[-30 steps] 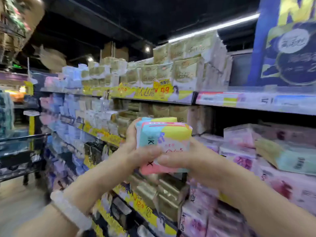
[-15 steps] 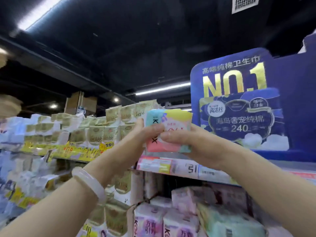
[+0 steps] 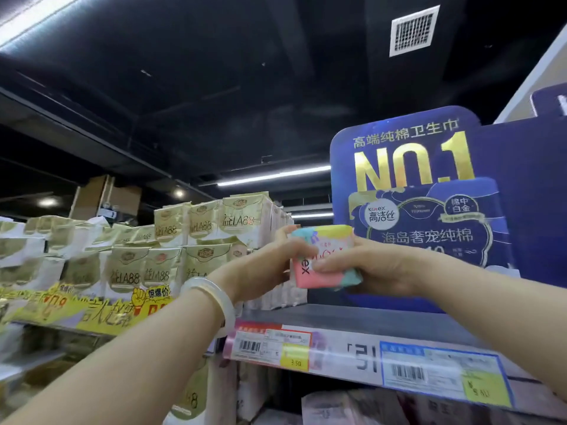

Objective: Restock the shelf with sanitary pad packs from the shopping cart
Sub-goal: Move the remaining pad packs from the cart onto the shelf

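A small sanitary pad pack (image 3: 329, 254), pink, teal and yellow, is held up above the top shelf (image 3: 352, 320). My left hand (image 3: 264, 265) grips its left side, thumb across the front. My right hand (image 3: 371, 265) grips its right side from below and in front. The pack hangs over the grey shelf board, just in front of a blue display sign (image 3: 429, 191). The shopping cart is out of view.
Stacks of gold-and-white packs (image 3: 196, 240) fill the top shelf to the left, right up against the held pack. Price tags (image 3: 270, 345) run along the shelf's front rail. More pink packs (image 3: 352, 406) sit on the shelf below.
Both hands have lifted the pack from the middle shelves up to the top shelf level. The view has tilted upward and the pack has moved to the right, in front of the blue sign.
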{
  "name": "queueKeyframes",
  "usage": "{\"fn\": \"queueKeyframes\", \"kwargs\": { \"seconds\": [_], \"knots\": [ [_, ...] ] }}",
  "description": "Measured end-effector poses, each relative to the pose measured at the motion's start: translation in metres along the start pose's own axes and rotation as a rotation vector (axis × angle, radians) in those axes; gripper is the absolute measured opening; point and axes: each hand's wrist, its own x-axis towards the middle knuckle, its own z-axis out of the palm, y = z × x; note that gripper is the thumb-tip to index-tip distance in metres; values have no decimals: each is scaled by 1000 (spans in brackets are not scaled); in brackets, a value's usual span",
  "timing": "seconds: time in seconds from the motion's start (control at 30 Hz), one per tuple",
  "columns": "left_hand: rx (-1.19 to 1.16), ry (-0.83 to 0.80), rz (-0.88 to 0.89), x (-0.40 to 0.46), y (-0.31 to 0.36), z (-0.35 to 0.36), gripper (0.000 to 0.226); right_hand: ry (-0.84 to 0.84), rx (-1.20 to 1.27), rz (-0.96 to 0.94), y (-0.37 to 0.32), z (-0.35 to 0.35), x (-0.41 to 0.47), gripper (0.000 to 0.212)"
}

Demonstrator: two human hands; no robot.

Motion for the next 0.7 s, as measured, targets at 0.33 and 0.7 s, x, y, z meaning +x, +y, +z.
{"fn": "queueKeyframes", "kwargs": {
  "seconds": [0.33, 0.7],
  "knots": [
    [95, -173, -175, 22, -34, -11, 118, -4, -278, 257, 44, -8, 23, 118],
    [195, -40, -135, 6, -32, -16, 120, -118, -379, 205, 39, -5, 16, 75]
  ]
}}
